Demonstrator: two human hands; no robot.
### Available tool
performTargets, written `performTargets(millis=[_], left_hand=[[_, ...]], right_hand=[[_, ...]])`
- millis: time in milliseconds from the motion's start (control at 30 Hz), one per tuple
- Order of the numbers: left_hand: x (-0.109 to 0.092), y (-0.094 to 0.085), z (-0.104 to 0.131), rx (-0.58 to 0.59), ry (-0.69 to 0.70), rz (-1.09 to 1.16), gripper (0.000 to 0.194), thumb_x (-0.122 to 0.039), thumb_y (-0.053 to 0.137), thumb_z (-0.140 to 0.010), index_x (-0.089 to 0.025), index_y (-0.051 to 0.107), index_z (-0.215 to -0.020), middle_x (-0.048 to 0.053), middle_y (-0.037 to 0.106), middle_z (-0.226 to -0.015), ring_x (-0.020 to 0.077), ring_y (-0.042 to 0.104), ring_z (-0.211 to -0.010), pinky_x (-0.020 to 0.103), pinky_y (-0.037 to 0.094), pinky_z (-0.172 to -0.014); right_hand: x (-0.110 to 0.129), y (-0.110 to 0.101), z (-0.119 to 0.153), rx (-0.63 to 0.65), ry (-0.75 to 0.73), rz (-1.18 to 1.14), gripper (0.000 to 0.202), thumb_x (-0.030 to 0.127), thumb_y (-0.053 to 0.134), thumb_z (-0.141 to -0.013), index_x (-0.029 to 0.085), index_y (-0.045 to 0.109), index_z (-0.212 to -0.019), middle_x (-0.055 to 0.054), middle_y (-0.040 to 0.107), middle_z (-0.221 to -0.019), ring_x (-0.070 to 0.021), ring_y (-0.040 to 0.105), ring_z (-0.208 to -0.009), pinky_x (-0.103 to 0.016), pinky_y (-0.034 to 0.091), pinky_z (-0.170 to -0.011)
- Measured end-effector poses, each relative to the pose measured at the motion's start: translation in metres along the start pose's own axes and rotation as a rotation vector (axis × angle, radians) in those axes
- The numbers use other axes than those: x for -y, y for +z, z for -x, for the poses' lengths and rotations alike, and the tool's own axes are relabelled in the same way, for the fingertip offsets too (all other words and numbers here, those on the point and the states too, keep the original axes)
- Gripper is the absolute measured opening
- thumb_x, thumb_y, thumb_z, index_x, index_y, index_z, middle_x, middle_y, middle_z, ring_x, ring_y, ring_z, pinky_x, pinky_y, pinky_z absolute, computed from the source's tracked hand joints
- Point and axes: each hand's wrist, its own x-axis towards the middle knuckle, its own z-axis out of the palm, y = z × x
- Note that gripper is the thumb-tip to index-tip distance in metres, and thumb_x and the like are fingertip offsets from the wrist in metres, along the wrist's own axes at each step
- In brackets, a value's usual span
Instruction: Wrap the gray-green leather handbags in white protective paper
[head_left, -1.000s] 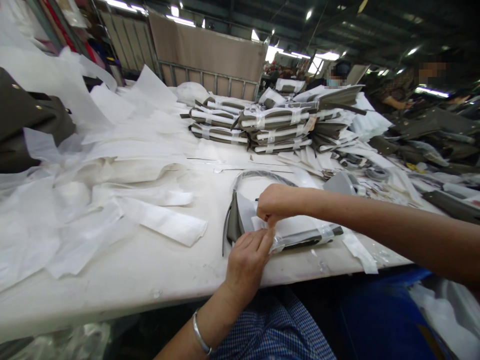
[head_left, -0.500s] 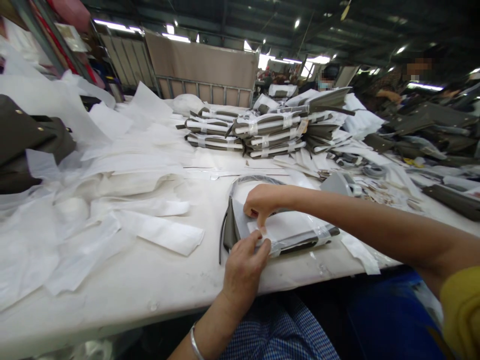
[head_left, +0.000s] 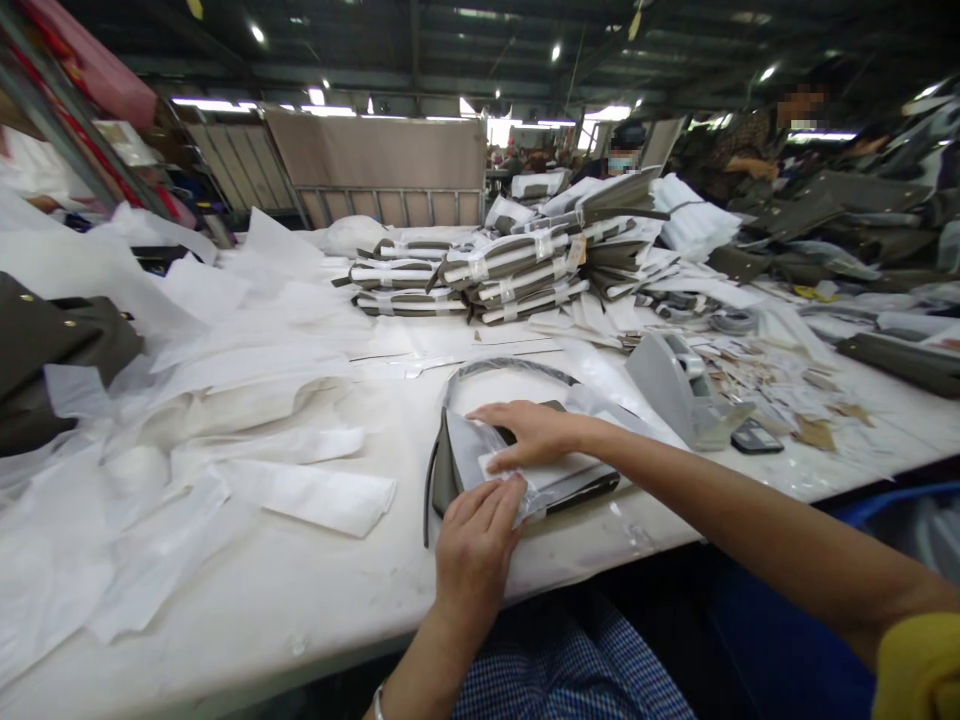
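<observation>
A dark olive handbag lies on its side on the white table, partly covered with white paper and clear plastic. Its long handle, wrapped in plastic, arches out behind it. My left hand grips the bag's near edge, fingers together on the white wrapping; its thumb is hidden. On top of the wrapping, my right hand lies open, thumb and fingers apart, just beyond my left fingertips.
Loose white sheets cover the table's left side. Several wrapped bags are stacked at the back. A grey tape dispenser and a dark phone-like device stand to the right, near scattered tags. Co-workers are in the background.
My right hand has gone from a pinch near my left fingertips to spread fingers on the wrapping. The left hand stays at the near edge. The view has shifted right.
</observation>
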Motion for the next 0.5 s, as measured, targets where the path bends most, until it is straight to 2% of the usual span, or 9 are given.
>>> performTargets(millis=[100, 167, 333, 433, 500], left_hand=[[0.001, 0.000, 0.000, 0.014, 0.033, 0.004, 0.033, -0.018, 0.064, -0.092, -0.021, 0.061, -0.125, 0.005, 0.070, -0.122, 0.0235, 0.066, -0.106, 0.039, 0.052, -0.090], [0.001, -0.001, 0.000, 0.028, 0.034, 0.003, 0.034, -0.016, 0.064, -0.092, -0.021, 0.061, -0.125, 0.005, 0.069, -0.123, 0.0239, 0.065, -0.108, 0.040, 0.052, -0.091], [-0.001, -0.001, -0.002, 0.049, 0.017, 0.009, 0.032, -0.017, 0.063, -0.093, -0.021, 0.062, -0.124, 0.004, 0.069, -0.123, 0.0235, 0.065, -0.109, 0.040, 0.051, -0.091], [-0.003, -0.003, -0.002, 0.056, 0.047, 0.002, 0.033, -0.016, 0.062, -0.093, -0.022, 0.061, -0.125, 0.004, 0.069, -0.124, 0.0227, 0.064, -0.110, 0.039, 0.050, -0.093], [-0.005, -0.005, -0.003, 0.059, 0.063, -0.011, 0.034, -0.014, 0.060, -0.093, -0.022, 0.060, -0.126, 0.004, 0.068, -0.126, 0.0229, 0.064, -0.111, 0.040, 0.049, -0.093]], right_hand=[[0.001, 0.007, 0.001, 0.106, 0.053, 0.021, 0.093, 0.070, 0.064, -0.078, 0.022, 0.034, -0.153, -0.015, 0.053, -0.142, -0.0368, 0.050, -0.127, -0.049, 0.036, -0.107], [-0.003, 0.009, -0.006, 0.123, 0.112, 0.001, 0.094, 0.072, 0.064, -0.077, 0.024, 0.035, -0.152, -0.015, 0.059, -0.136, -0.0377, 0.055, -0.122, -0.048, 0.040, -0.102], [-0.013, 0.016, -0.018, 0.006, 0.136, -0.091, 0.074, 0.066, 0.069, -0.076, 0.024, 0.059, -0.137, -0.010, 0.065, -0.130, -0.0333, 0.060, -0.118, -0.037, 0.046, -0.098], [-0.012, 0.019, -0.013, -0.103, 0.130, -0.096, 0.047, 0.052, 0.062, -0.089, 0.022, 0.067, -0.126, -0.006, 0.069, -0.125, -0.0253, 0.063, -0.115, -0.029, 0.046, -0.097], [-0.008, 0.018, -0.001, -0.202, 0.137, -0.075, 0.035, 0.039, 0.056, -0.095, 0.020, 0.070, -0.121, -0.006, 0.070, -0.121, -0.0227, 0.064, -0.112, -0.029, 0.046, -0.097]])
